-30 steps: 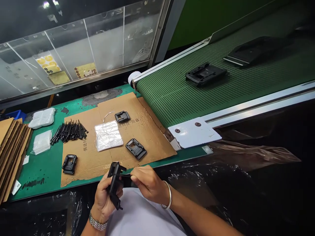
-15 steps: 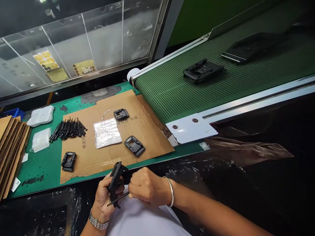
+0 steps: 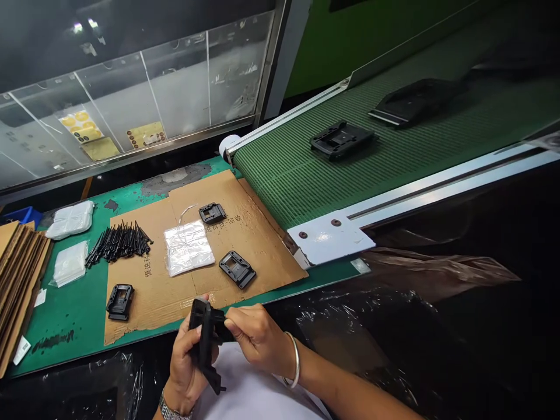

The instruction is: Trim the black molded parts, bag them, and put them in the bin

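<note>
In front of my body, my left hand (image 3: 189, 356) is wrapped around a black plastic frame part (image 3: 205, 344) that stands on edge. My right hand (image 3: 258, 337) is closed, with thumb and forefinger pressed against a block on the part's right side. What sits between those fingertips is hidden; no thin rod shows there. Similar black frames lie on the cardboard sheet (image 3: 157, 291): one at the left (image 3: 120, 302), one at the right (image 3: 237, 269) and one farther back (image 3: 212, 213). A heap of thin black pins (image 3: 120, 240) lies at its left edge.
Clear plastic bags (image 3: 189, 248) lie on the cardboard, with more bag stacks (image 3: 70, 262) on the green table (image 3: 83, 318). Stacked cardboard (image 3: 21, 286) stands at far left. A green conveyor belt (image 3: 280, 175) at right carries black parts (image 3: 343, 140).
The thin black rod in my right hand is out of sight now. My right fingers have moved up against the part's side, and the part has turned in my left hand. The view shifted slightly.
</note>
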